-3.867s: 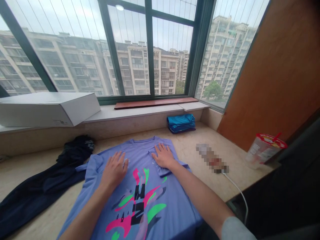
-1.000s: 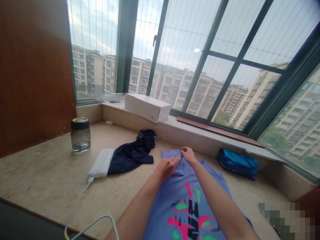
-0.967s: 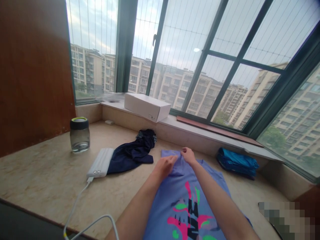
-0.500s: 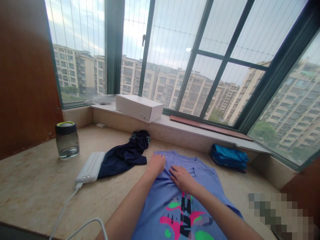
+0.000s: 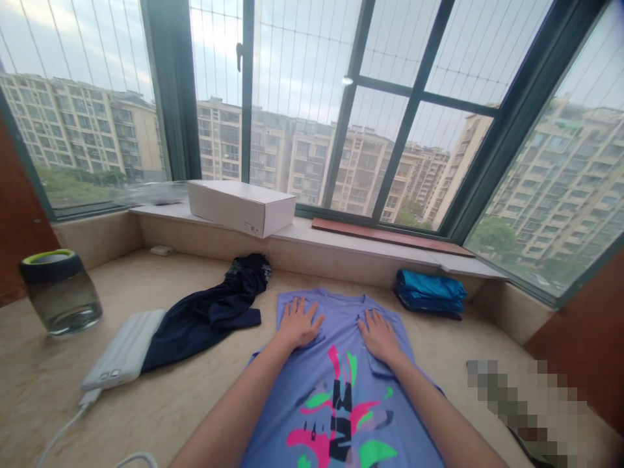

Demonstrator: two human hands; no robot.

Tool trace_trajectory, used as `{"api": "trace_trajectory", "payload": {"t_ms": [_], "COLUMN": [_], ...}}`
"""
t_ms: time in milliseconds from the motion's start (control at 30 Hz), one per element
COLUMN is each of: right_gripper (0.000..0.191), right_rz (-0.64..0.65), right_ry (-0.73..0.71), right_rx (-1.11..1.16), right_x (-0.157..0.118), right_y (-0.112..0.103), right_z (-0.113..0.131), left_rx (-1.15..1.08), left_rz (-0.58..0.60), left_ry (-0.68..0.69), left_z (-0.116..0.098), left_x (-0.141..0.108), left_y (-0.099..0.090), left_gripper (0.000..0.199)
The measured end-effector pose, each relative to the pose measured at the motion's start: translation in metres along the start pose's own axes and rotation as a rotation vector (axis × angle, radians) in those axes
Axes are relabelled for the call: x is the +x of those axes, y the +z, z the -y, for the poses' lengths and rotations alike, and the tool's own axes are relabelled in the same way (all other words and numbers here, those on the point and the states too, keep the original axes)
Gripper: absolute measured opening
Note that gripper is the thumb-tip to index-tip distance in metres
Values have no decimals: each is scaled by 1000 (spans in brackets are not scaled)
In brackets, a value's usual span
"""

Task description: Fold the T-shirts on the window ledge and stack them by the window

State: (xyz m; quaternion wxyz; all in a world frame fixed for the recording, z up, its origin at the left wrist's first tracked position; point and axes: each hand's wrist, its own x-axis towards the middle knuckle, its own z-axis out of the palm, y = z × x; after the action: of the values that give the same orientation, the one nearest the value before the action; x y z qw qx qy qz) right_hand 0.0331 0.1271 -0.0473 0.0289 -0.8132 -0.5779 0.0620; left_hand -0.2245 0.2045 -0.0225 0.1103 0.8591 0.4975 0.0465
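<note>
A periwinkle-blue T-shirt (image 5: 316,370) with a pink, green and black print lies spread on the stone-patterned surface, its neckline toward the window. My left hand (image 5: 298,323) rests flat on the shirt's upper left, fingers spread. Across from it, my right hand (image 5: 379,335) lies on the upper right part, fingers stretched out over the cloth. Sleeve cloth is folded inward beneath or beside both hands. Neither hand grips anything.
Left of the shirt lies a crumpled navy garment (image 5: 209,312), touching a white power bank (image 5: 124,348) with a cable. A water bottle (image 5: 63,292) stands far left. A folded blue garment (image 5: 431,291) sits right. On the sill are a white box (image 5: 234,205) and a reddish board (image 5: 390,237).
My hands have moved apart and now lie flat on the shirt's two upper sides. Its neckline area looks flatter and more spread. The view has shifted to the right.
</note>
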Motion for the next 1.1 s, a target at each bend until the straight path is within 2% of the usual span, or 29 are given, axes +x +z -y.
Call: {"api": "trace_trajectory", "payload": {"t_ms": [267,533,733,833,933,1033,1100], "right_gripper": [70,70,69,63,57,56,54], "right_rz": [2,-48,-99,-121,-154,-265,-359], "right_ry": [-58,-86,-99,-145,-252,-432,-573], "right_rx": [63,73,69,70,66,103,158], "right_x": [53,68,95,98,85,50,13], "right_y": [-15,0,-1,-14,-33,-47,-47], "right_z": [7,1,-2,5,13,6,-13], "left_rx": [48,114,143,164,182,192,171], "left_rz": [-15,-97,-139,-207,-249,-261,-270], "left_ry": [-58,-44,-16,13,114,189,241], "left_z": [12,17,23,11,-9,-31,-41], "left_x": [38,68,79,69,47,6,-37], "left_y": [-12,-5,-13,-25,-41,-56,-64], "left_gripper": [68,64,61,58,55,49,45]}}
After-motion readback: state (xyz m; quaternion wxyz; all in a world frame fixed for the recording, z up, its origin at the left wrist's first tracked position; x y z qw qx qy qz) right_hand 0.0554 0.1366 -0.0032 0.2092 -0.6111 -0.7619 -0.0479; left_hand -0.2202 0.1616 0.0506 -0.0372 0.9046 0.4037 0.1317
